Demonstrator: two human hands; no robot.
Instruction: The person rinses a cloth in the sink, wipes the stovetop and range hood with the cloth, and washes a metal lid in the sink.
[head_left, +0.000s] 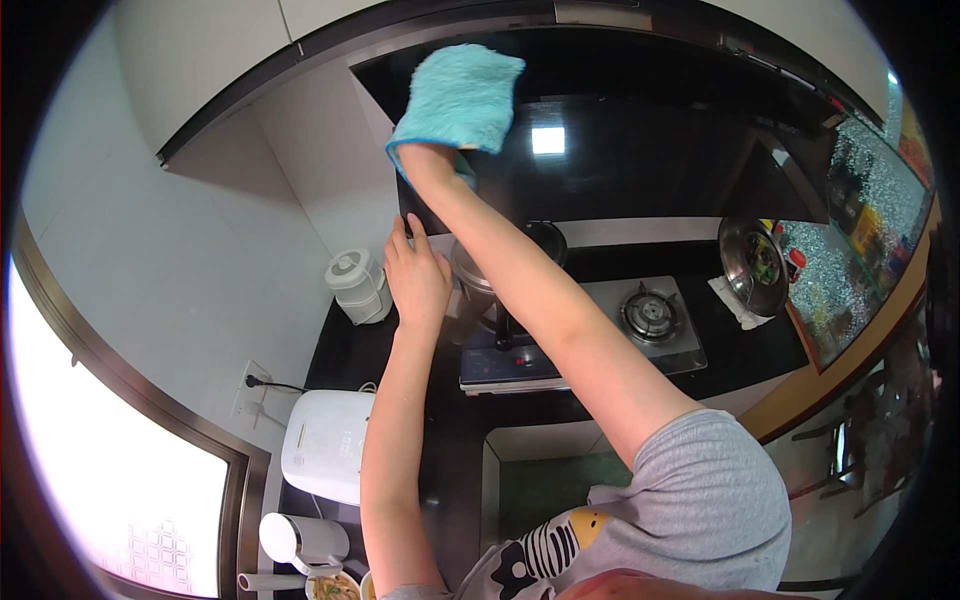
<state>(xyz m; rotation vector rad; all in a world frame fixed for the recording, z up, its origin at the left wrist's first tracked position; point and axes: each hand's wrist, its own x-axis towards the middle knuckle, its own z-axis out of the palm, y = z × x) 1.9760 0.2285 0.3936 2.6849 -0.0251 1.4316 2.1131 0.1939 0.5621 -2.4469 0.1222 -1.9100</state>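
Observation:
My right hand reaches up to the black glass panel of the range hood, and a fluffy turquoise cloth with a blue edge covers its fingers. The cloth lies against the upper left part of the panel. My left hand is raised at the panel's lower left corner, its fingers extended and the fingertips at the edge. Below the panel, a lidded pot stands on an induction cooker, partly hidden behind my right forearm.
A gas burner sits right of the pot. A metal lid leans at the counter's right end. A small white rice cooker, a larger white appliance and a white kettle line the left. The sink lies before me.

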